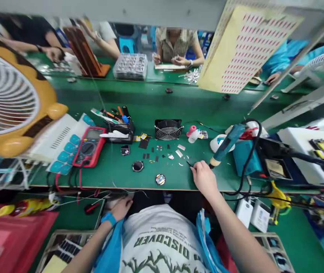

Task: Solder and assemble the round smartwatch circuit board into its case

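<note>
On the green bench, my right hand (pixel 204 177) is closed around thin dark tweezers (pixel 189 163), whose tip points left toward small loose parts. My left hand (pixel 121 208) is low, below the bench edge at left of my lap; its fingers look bent and what they hold, if anything, is hidden. A round circuit module (pixel 160 179) lies near the front edge between my hands. Up and left of it sits a round black watch-like piece (pixel 137 165). Small dark pads and silvery strips (pixel 179 153) are scattered behind the module, with a small black fan (pixel 168 129) beyond them.
A red multimeter (pixel 89 147) and a tool holder (pixel 119 131) stand at left, near a big yellow fan (pixel 8 94). At right are a teal-handled tool (pixel 228 142), its black cable and a white tray (pixel 318 151). Other people sit across the bench.
</note>
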